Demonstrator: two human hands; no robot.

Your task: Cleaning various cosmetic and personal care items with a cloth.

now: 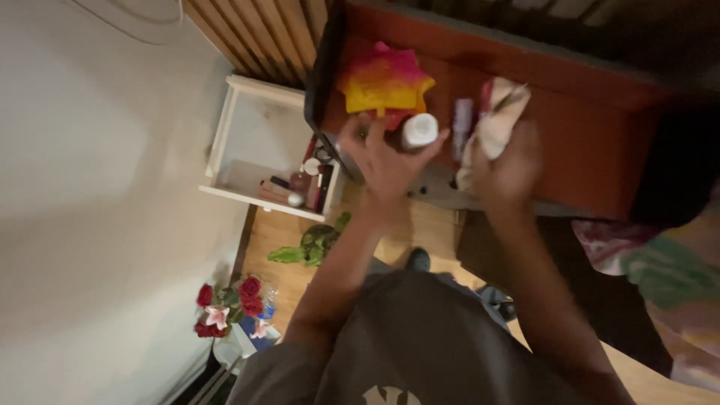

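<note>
From my remote seat, I see the person's body filling the lower middle of the frame in a grey short-sleeved T-shirt (420,337) with a white printed mark at its bottom edge. Both forearms rise bare from the sleeves toward the upper middle, with no watch, ring or glove visible on the left hand (386,161) or the right hand (506,169).

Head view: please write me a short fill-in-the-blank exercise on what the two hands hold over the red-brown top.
1. The left hand holds a dark bottle with a ____ cap.
2. The right hand clutches a crumpled pale ____.
3. The pink and yellow star-shaped thing lies on the red-brown top, nearer the ____ hand.
4. On the floor, bottom left, stand red ____.

Missing words: white; cloth; left; flowers
</note>
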